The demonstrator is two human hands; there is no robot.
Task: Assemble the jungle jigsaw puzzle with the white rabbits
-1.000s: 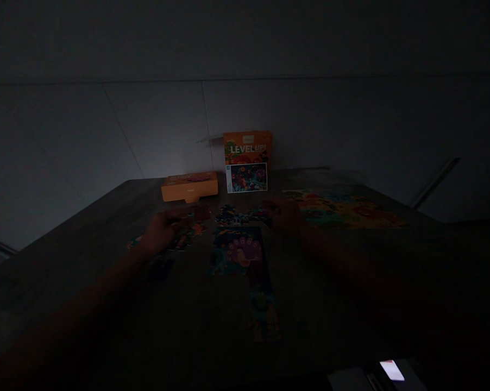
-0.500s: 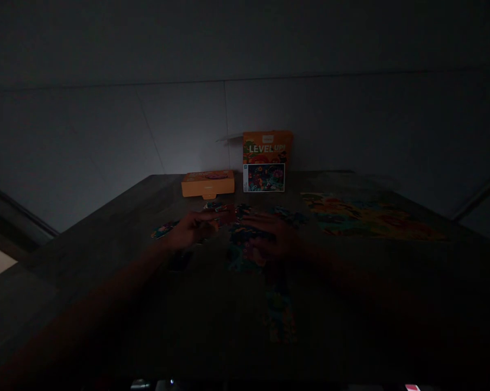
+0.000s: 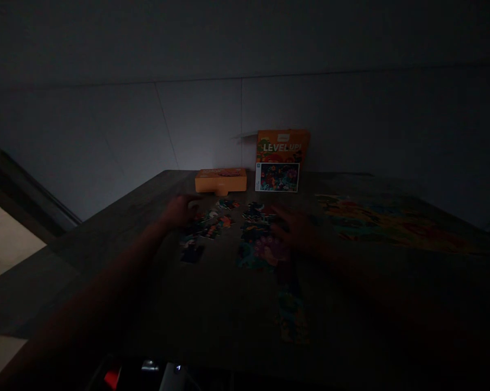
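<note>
The light is very dim. My left hand is over the left edge of a scatter of loose jigsaw pieces, its index finger stretched out and nothing visible in its grasp. My right hand rests with spread fingers at the right side of a partly joined jigsaw section, which shows a pink and purple figure on dark blue and teal. Its fingers hide part of that section. A narrow joined strip extends nearer to me. Dark loose pieces lie below the scatter.
An orange "LEVEL UP!" box stands by the wall, a picture card leaning on its front. Left of it lies an orange box. A large colourful puzzle is flat on the table's right side. Indistinct objects sit at the near edge.
My left hand has moved left and farther out, uncovering loose pieces. My right hand has drawn rightward, showing more of the joined section. The view has turned slightly left.
</note>
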